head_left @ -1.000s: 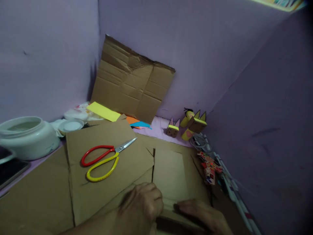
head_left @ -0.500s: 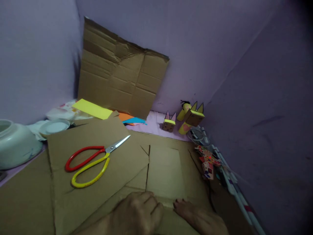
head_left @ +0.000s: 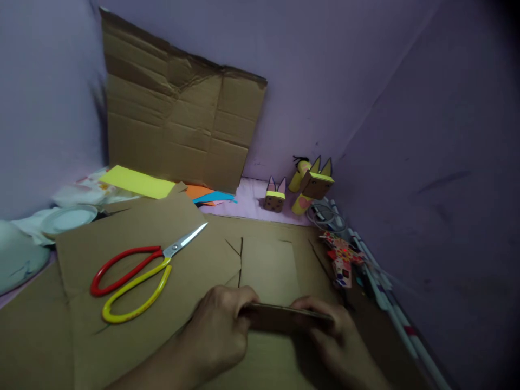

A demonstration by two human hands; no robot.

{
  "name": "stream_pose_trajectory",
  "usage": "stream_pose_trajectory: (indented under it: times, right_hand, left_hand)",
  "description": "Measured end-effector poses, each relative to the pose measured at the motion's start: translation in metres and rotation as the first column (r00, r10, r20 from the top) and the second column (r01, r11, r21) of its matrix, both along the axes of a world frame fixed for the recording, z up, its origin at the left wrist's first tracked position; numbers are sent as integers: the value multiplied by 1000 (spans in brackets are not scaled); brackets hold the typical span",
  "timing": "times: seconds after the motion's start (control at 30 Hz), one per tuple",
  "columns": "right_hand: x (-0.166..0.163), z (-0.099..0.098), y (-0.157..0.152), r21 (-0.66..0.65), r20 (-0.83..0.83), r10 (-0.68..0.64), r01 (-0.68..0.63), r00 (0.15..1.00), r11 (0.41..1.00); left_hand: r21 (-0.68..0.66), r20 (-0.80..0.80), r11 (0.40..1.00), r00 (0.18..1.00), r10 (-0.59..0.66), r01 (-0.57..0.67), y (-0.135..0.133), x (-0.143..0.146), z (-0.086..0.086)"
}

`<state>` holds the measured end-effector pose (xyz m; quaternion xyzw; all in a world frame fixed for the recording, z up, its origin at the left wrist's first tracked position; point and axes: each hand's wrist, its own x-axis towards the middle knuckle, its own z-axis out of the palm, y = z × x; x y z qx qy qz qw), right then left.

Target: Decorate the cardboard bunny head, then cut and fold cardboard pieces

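Observation:
Between my two hands is a piece of cardboard (head_left: 276,318), tilted so that its edge faces me. My left hand (head_left: 222,325) is closed around its left end. At its right end my right hand (head_left: 339,333) grips it, thumb on top. Below it lies a large cardboard sheet (head_left: 162,330), with a paler rectangular patch (head_left: 268,265) just beyond my hands. To the left, scissors (head_left: 174,248) with one red and one yellow handle rest with blades apart on the cardboard.
A creased cardboard panel (head_left: 174,119) leans on the wall. Yellow paper (head_left: 138,181) and orange and blue paper (head_left: 215,196) lie below it. Small eared cardboard figures (head_left: 275,201) stand at the back. A patterned cutout (head_left: 343,257) and rolled tubes (head_left: 390,303) line the right side.
Both hands have risen from the flat cardboard and now hold a piece of it up between them. The view has shifted, so the scissors and panel appear further left.

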<state>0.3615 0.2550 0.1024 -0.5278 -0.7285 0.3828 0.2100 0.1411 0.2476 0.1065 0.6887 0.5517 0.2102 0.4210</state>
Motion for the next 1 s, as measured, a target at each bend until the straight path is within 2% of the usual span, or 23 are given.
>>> stream_pose_trajectory:
  times: [0.07, 0.13, 0.2, 0.27, 0.3, 0.37, 0.4, 0.47, 0.53, 0.6, 0.67, 0.7, 0.77, 0.87, 0.93, 1.0]
  right_hand:
    - [4, -1, -8, 14, -39, -13, 13, 999, 1000]
    - [11, -1, -19, 68, -80, 63, -57, 995, 996]
    - [18, -1, -29, 129, -96, 175, -162, 980, 978]
    - [22, -4, -34, 206, -101, 275, -250, 956, 946]
    - [23, -7, -35, 277, -91, 314, -279, 945, 919]
    - [21, -14, -32, 490, -25, 358, -301, 933, 818]
    - [19, -17, -29, 582, 26, 361, -308, 932, 753]
    - [18, -24, -24, 675, 112, 352, -331, 929, 659]
    - [17, -29, -21, 646, 153, 368, -375, 917, 665]
    - [18, -31, -18, 497, 154, 361, -387, 920, 776]
    - [17, -30, -16, 312, 118, 310, -332, 943, 890]
    - [16, -28, -15, 236, 98, 285, -300, 954, 924]
    - [12, -20, -12, 167, 52, 249, -254, 967, 953]
    - [4, -7, -6, 90, -56, 155, -150, 986, 985]
    - [-1, -4, 1, -47, -138, -11, 4, 990, 999]
    - [-4, -5, 9, -178, -164, -184, 154, 969, 972]
  left_hand:
    - [58, 86, 996, 994, -66, 61, -4, -3, -1]
    - [154, 111, 974, 977, -181, 163, -9, -6, -1]
    - [294, 68, 923, 957, -281, 249, -14, -10, -3]
    - [474, 4, 836, 949, -315, 276, -20, -11, -8]
    - [569, -24, 777, 950, -313, 270, -22, -11, -12]
    - [701, -80, 668, 958, -276, 251, -26, -10, -20]
    - [734, -103, 634, 963, -250, 243, -28, -9, -24]
    - [750, -136, 615, 967, -217, 243, -30, -7, -28]
    - [746, -140, 617, 964, -225, 252, -30, -7, -28]
    - [721, -130, 636, 956, -264, 274, -28, -7, -24]
    - [654, -100, 698, 948, -303, 292, -25, -9, -19]
    - [609, -76, 737, 947, -313, 292, -23, -9, -17]
    - [500, -20, 828, 959, -282, 254, -18, -8, -13]
    - [261, 36, 960, 992, -118, 105, -7, -3, -10]
    - [72, 42, 997, 999, 21, -24, 1, 2, -10]
    - [-48, 40, 994, 994, 103, -101, 8, 6, -10]
